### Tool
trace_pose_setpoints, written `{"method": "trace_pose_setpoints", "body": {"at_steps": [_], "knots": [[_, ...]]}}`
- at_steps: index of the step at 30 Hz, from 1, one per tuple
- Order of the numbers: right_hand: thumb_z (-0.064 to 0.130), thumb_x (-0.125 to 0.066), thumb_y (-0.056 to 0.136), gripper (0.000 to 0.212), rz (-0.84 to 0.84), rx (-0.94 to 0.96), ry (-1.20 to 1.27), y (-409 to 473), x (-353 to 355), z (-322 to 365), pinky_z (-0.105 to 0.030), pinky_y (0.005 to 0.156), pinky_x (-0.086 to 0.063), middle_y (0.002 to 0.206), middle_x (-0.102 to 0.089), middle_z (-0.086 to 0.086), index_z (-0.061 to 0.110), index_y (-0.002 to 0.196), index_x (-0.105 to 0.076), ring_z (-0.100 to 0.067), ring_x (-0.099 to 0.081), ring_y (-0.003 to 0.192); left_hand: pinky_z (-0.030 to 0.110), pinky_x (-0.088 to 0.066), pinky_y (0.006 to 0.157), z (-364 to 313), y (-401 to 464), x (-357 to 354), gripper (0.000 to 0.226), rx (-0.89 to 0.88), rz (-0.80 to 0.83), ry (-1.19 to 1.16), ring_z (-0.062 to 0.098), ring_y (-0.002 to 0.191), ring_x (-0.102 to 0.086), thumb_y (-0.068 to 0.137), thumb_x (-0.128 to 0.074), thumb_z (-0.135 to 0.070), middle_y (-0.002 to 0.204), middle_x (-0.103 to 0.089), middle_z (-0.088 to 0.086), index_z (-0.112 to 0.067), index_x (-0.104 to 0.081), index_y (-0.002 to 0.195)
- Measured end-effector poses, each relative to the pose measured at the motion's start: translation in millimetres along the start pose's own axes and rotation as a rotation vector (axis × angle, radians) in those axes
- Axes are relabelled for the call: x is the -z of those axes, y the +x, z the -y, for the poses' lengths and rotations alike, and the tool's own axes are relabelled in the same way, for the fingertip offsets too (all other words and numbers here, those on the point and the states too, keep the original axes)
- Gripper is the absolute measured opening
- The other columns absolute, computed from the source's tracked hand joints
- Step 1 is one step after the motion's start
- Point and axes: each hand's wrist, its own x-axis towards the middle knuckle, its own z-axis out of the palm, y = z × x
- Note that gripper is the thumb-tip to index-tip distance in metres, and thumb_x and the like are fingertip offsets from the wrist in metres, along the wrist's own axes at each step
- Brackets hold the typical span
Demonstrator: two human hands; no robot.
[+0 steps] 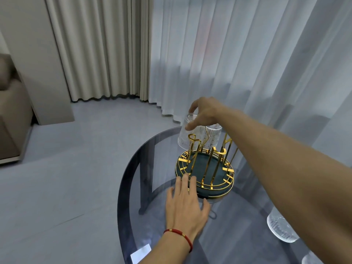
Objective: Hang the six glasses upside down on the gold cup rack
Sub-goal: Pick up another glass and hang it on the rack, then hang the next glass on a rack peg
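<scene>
The gold cup rack (pixel 207 164) stands on a round dark-green base near the far side of the glass table. My right hand (pixel 205 111) grips the bottom of a ribbed clear glass (pixel 185 134), held upside down over a far-left gold prong. A second ribbed glass (pixel 213 137) hangs upside down on the rack just right of it. My left hand (pixel 186 204), with a red string on its wrist, lies flat on the table with its fingertips touching the rack's base rim. Another glass (pixel 280 229) stands on the table at the right, partly hidden by my right forearm.
The round smoked-glass table (pixel 144 187) has dark legs showing through its top. A white card (pixel 141 255) lies near its front edge. The rim of one more glass (pixel 309 261) shows at the bottom right. White curtains hang close behind the table; a sofa stands at far left.
</scene>
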Motion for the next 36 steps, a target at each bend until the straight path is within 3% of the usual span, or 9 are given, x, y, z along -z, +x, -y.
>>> {"method": "trace_pose_setpoints", "body": {"at_steps": [3, 9, 13, 19, 23, 27, 30, 33, 36], "knots": [[0.054, -0.089, 0.066, 0.079, 0.017, 0.003, -0.098, 2.5, -9.2, -1.7, -0.044, 0.095, -0.049, 0.135, -0.061, -0.006, 0.025, 0.134, -0.060, -0.031, -0.055, 0.122, 0.047, -0.029, 0.117, -0.3, -0.8, 0.3, 0.071, 0.000, -0.020, -0.011, 0.025, 0.149, -0.023, 0.091, -0.039, -0.055, 0.161, -0.029, 0.003, -0.020, -0.030, 0.152], [0.052, -0.086, 0.072, 0.077, -0.007, 0.072, -0.234, 6.1, -20.0, -8.2, -0.046, 0.092, -0.050, 0.139, -0.059, -0.007, 0.032, 0.139, -0.054, -0.033, -0.055, 0.124, 0.047, -0.032, 0.115, -0.4, -0.7, -1.2, 0.069, 0.003, -0.043, -0.011, 0.026, 0.147, -0.027, 0.091, -0.040, -0.054, 0.159, -0.033, 0.004, -0.019, -0.033, 0.150], [0.054, -0.075, 0.084, 0.071, -0.052, 0.126, -0.337, -9.0, -17.6, -10.0, -0.051, 0.102, -0.042, 0.143, -0.058, -0.006, 0.032, 0.146, -0.047, -0.033, -0.051, 0.131, 0.045, -0.032, 0.116, -2.1, 0.0, 1.9, 0.068, 0.001, -0.035, 0.014, 0.025, 0.147, -0.024, 0.093, -0.037, -0.054, 0.161, -0.029, 0.005, -0.019, -0.029, 0.151], [0.025, -0.060, 0.097, 0.038, -0.443, 0.216, -0.025, -104.3, -14.2, -31.4, -0.046, 0.107, -0.036, 0.133, -0.064, -0.005, 0.021, 0.134, -0.060, -0.028, -0.052, 0.127, 0.044, -0.041, 0.110, -33.7, -9.2, 24.3, 0.059, 0.045, -0.076, -0.080, 0.027, 0.146, -0.028, 0.096, -0.039, -0.050, 0.157, -0.034, 0.012, -0.017, -0.038, 0.145], [0.007, -0.066, 0.090, 0.027, -0.509, 0.197, 0.206, -202.5, -27.1, -63.6, -0.042, 0.094, -0.050, 0.111, -0.072, 0.000, 0.014, 0.115, -0.072, -0.021, -0.063, 0.102, 0.034, -0.045, 0.097, -62.8, -25.5, 41.3, 0.049, -0.108, -0.099, -0.250, 0.021, 0.129, -0.041, 0.094, -0.053, -0.036, 0.139, -0.046, 0.005, -0.017, -0.045, 0.139], [0.000, -0.072, 0.085, 0.025, -0.540, 0.068, 0.249, -293.4, -57.0, -94.1, -0.035, 0.090, -0.052, 0.104, -0.073, 0.004, 0.016, 0.105, -0.075, -0.016, -0.066, 0.098, 0.030, -0.041, 0.103, -89.1, -43.1, 53.7, 0.037, -0.237, -0.038, -0.486, 0.010, 0.122, -0.046, 0.098, -0.052, -0.031, 0.129, -0.054, -0.003, -0.020, -0.052, 0.134], [0.005, -0.075, 0.082, 0.029, -0.537, -0.053, 0.149, -335.3, -78.4, -118.0, -0.040, 0.092, -0.049, 0.109, -0.071, 0.005, 0.018, 0.108, -0.073, -0.020, -0.064, 0.106, 0.039, -0.047, 0.102, -105.1, -52.1, 58.0, 0.032, -0.227, -0.002, -0.583, 0.010, 0.117, -0.052, 0.100, -0.048, -0.034, 0.121, -0.059, -0.004, -0.020, -0.056, 0.129], [0.028, -0.076, 0.085, 0.043, -0.468, -0.202, 0.003, -350.2, -84.6, -136.5, -0.046, 0.105, -0.042, 0.127, -0.066, 0.000, 0.016, 0.125, -0.066, -0.027, -0.058, 0.122, 0.040, -0.050, 0.099, -117.0, -59.6, 58.4, 0.028, -0.208, 0.020, -0.615, 0.010, 0.112, -0.055, 0.099, -0.051, -0.032, 0.116, -0.058, -0.007, -0.022, -0.057, 0.125], [0.060, -0.051, 0.091, 0.068, -0.290, -0.316, -0.292, -340.4, -83.4, -141.3, -0.050, 0.119, -0.019, 0.153, -0.047, -0.007, 0.018, 0.145, -0.048, -0.027, -0.039, 0.143, 0.040, -0.052, 0.097, -126.8, -62.5, 56.3, 0.026, -0.197, 0.043, -0.614, 0.009, 0.110, -0.056, 0.099, -0.053, -0.029, 0.114, -0.057, -0.008, -0.024, -0.056, 0.124]]}}
